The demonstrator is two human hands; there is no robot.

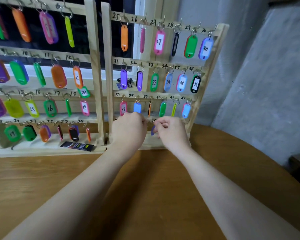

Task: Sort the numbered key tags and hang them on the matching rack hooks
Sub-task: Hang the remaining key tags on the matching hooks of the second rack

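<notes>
Reaching forward over the wooden tabletop (145,187), both of the person's bare arms end at the bottom row of the right-hand rack (109,84). The left hand (129,129) is curled into a loose fist with its knuckles against the lowest rail; what its fingertips hold, if anything, cannot be told, since they are turned away from the camera. Just to the right of it, the right hand (170,131) has its fingers curled inward and its thumb and forefinger pressed together at a purple key tag (153,131), which hangs between the two hands, below a hook whose written number is partly covered.

Directly above the left hand's knuckles hang the pink tag 37 (123,109) and a blue tag (137,107) under the label 38. Above the right hand hang a green tag (162,109), a thin yellow-green tag (174,110) and a light blue tag (186,110) under the labels 40, 41 and 42. Higher rows of that rack carry tags marked 33 to 36, 27 and 30.

Left of the left hand stands a second rack (95,75), touching the first, with tags under labels up to 24. A small dark packet (77,146) lies on its base, near the left forearm.
</notes>
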